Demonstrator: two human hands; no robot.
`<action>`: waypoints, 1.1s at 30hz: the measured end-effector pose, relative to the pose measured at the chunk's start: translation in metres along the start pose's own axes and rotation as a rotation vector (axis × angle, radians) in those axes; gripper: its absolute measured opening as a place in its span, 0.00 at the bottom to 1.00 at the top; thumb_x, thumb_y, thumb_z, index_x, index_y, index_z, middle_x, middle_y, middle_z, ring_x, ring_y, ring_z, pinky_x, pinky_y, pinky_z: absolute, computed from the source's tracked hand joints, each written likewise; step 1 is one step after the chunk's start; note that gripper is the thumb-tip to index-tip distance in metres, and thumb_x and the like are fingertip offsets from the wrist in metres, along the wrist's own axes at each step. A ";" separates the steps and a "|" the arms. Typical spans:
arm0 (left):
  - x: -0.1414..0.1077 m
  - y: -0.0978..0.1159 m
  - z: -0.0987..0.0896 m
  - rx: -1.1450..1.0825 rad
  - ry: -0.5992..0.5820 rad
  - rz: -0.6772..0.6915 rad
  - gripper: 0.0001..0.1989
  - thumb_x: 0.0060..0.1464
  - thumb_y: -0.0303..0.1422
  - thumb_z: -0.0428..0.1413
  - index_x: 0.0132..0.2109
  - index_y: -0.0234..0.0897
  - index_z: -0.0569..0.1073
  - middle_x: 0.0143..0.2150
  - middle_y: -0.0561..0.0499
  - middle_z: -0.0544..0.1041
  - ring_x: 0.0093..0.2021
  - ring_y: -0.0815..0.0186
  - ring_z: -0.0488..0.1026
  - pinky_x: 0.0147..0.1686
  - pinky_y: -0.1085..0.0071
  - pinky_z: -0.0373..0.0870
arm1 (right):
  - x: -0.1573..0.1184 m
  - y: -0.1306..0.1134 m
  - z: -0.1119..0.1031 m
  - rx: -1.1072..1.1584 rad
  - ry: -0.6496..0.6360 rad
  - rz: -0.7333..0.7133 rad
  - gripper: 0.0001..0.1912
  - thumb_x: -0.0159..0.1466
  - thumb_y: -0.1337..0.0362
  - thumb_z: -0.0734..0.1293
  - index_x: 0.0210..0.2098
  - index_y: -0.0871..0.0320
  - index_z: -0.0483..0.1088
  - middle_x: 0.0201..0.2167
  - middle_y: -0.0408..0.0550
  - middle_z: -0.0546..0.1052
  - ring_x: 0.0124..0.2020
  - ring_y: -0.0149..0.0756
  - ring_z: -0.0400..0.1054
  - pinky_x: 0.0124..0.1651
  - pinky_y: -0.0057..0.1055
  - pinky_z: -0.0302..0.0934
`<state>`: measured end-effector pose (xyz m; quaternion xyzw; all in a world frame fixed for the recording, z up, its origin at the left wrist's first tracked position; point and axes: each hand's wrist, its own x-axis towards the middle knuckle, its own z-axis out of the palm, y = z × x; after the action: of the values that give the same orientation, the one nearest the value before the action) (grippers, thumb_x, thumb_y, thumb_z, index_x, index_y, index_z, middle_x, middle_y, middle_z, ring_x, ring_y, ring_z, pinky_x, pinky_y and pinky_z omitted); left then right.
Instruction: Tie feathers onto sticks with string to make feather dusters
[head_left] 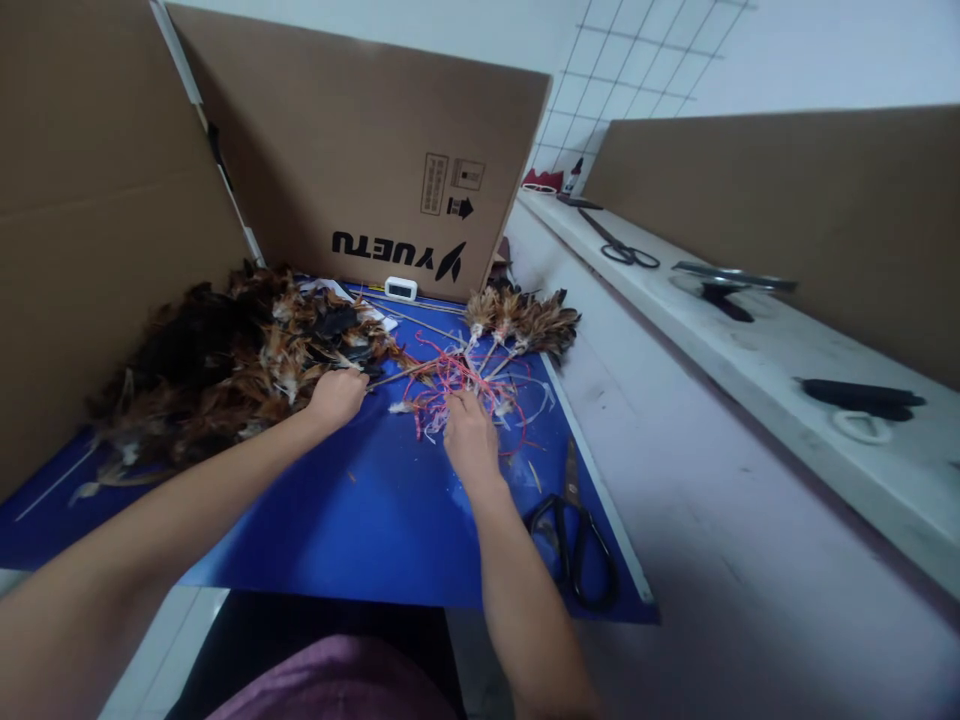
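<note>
My left hand [339,398] is closed around the end of a thin stick [397,376], beside a big heap of brown and black feathers [225,370]. A little brown feather tuft shows along the stick. My right hand [471,435] has its fingers pinched together at the near side of a tangle of pink and white string [457,372], with strands at its fingertips. Just beyond the tangle lie several feather dusters [517,325], their thin handles pointing toward me. Black-handled scissors [574,540] rest right of my right forearm.
Tall cardboard panels [360,150] wall the blue table [337,530] at the left and back. A small white digital display [401,289] stands at the back. Along the right, a white ledge [757,345] holds another pair of scissors [626,250] and black-handled tools [859,395].
</note>
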<state>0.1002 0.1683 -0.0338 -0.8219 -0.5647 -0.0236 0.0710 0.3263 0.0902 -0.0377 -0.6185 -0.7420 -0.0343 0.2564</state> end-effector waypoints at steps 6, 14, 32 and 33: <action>0.001 0.001 -0.001 -0.039 -0.001 -0.010 0.14 0.56 0.26 0.45 0.38 0.30 0.76 0.39 0.35 0.77 0.42 0.53 0.76 0.41 0.63 0.69 | -0.001 0.002 0.007 0.035 0.038 -0.015 0.16 0.64 0.74 0.56 0.43 0.59 0.72 0.43 0.53 0.73 0.42 0.39 0.67 0.46 0.33 0.61; -0.020 -0.009 -0.048 -0.209 0.162 -0.067 0.13 0.57 0.33 0.46 0.43 0.35 0.73 0.42 0.43 0.77 0.42 0.58 0.75 0.42 0.66 0.69 | -0.003 0.001 0.008 0.105 0.089 -0.009 0.15 0.65 0.73 0.56 0.43 0.59 0.73 0.42 0.53 0.74 0.42 0.38 0.68 0.45 0.32 0.62; -0.136 0.033 -0.063 -1.310 -0.419 -0.115 0.12 0.51 0.41 0.56 0.34 0.35 0.70 0.27 0.53 0.72 0.25 0.71 0.64 0.25 0.75 0.58 | -0.002 -0.036 -0.022 1.770 -0.173 0.392 0.19 0.57 0.52 0.69 0.43 0.57 0.70 0.28 0.41 0.71 0.18 0.22 0.60 0.17 0.21 0.47; -0.141 0.037 -0.058 -1.325 -0.448 -0.105 0.11 0.51 0.40 0.56 0.34 0.35 0.70 0.27 0.53 0.72 0.26 0.70 0.64 0.26 0.74 0.58 | -0.003 -0.036 -0.021 1.759 -0.194 0.412 0.18 0.56 0.52 0.69 0.40 0.58 0.71 0.25 0.40 0.69 0.17 0.22 0.59 0.16 0.20 0.47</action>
<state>0.0860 0.0170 0.0038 -0.6487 -0.4714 -0.1963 -0.5643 0.3000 0.0715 -0.0107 -0.3203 -0.3933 0.6434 0.5734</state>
